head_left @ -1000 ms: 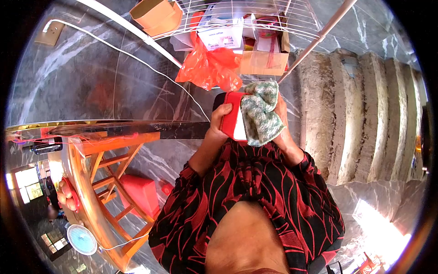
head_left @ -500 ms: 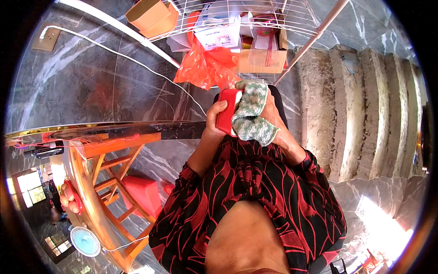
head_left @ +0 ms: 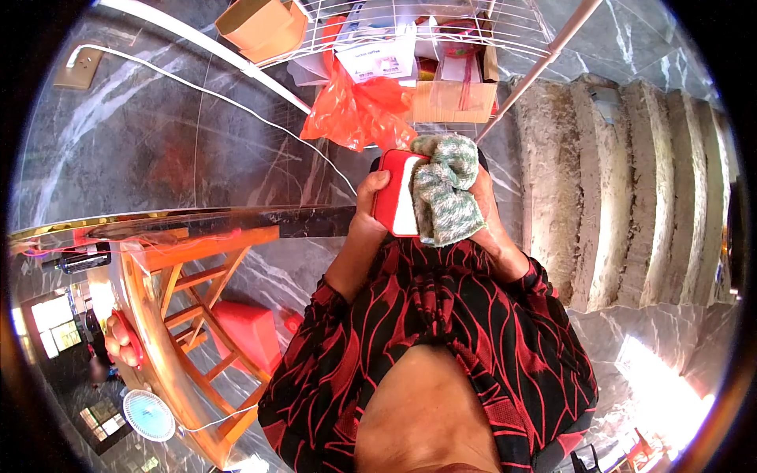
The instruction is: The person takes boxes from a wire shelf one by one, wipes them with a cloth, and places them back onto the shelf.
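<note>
My left hand [head_left: 371, 203] grips a red box [head_left: 386, 191] by its left side, thumb on the outer face. The box has a white inner or side face turned toward the right. A green-and-white mottled cloth [head_left: 446, 193] lies bunched against the box's right side. My right hand [head_left: 482, 197] is closed on the cloth from the right; most of its fingers are hidden behind it. Both hands are in front of my torso, just above my lap.
A white wire rack [head_left: 378, 39] ahead holds a cardboard box [head_left: 449, 102], papers and a red plastic bag [head_left: 355, 110]. Rough concrete steps [head_left: 607, 197] rise at the right. To the left are a wooden stool [head_left: 197, 315], a red stool [head_left: 248, 335] and a white cable [head_left: 221, 98].
The cloth has shifted slightly right and bunched up, uncovering more of the box's white face. My right hand moved right with it; the left hand keeps its grip.
</note>
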The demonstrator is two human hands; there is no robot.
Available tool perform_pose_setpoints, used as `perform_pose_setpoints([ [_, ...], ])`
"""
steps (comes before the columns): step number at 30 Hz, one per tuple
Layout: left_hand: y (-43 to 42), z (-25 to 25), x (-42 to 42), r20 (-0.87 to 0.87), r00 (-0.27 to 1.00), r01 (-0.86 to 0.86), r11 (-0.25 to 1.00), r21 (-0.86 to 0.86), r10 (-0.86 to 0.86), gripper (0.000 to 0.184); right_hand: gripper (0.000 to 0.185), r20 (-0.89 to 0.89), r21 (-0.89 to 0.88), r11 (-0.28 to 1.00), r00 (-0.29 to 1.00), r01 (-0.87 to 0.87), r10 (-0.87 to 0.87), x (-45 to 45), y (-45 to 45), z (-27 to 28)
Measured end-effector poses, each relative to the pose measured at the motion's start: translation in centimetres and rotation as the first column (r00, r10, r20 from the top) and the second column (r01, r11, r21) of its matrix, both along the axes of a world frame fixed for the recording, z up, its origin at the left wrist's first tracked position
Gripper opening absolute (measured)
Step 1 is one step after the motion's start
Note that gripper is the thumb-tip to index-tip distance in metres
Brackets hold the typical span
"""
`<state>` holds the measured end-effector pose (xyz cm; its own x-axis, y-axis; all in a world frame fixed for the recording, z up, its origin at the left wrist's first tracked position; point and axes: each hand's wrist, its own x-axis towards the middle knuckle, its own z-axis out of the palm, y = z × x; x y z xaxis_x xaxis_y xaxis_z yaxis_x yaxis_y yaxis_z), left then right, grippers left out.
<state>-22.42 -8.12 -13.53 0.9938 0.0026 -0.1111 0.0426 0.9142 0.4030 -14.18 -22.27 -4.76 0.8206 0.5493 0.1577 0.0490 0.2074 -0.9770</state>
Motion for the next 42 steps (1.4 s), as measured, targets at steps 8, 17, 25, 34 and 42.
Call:
perform_pose_setpoints([
  [8,0.4,1.1,0.6,-0.020,0.989,-0.145,0.989,-0.016,0.145,0.056,0.038,0.150,-0.159,0.982,0.980,-0.105,0.129,0.8,-0.8,1.0],
  [17,0.2,0.8,0.7,-0.029,0.994,-0.108,0.994,-0.006,0.107,0.062,0.059,0.543,-0.416,0.909,0.809,0.027,0.225,0.9,-1.9,-0.9],
  [25,-0.3,2.1,1.0,-0.102,0.987,-0.124,0.992,0.000,0.124,0.051,0.037,0.366,-0.164,0.985,0.930,0.055,0.009,1.3,-1.5,-1.6],
  [34,-0.1,2.2,0.6,-0.120,0.975,-0.182,0.982,0.059,0.188,0.051,0.045,-0.437,-0.019,0.967,0.872,-0.255,0.221,1.6,-2.7,0.5],
  [42,0.5,0.9,0.8,-0.028,0.997,-0.066,0.998,0.022,0.067,0.061,0.057,0.383,-0.299,0.954,0.917,0.011,0.109,0.0,-2.0,-0.9],
])
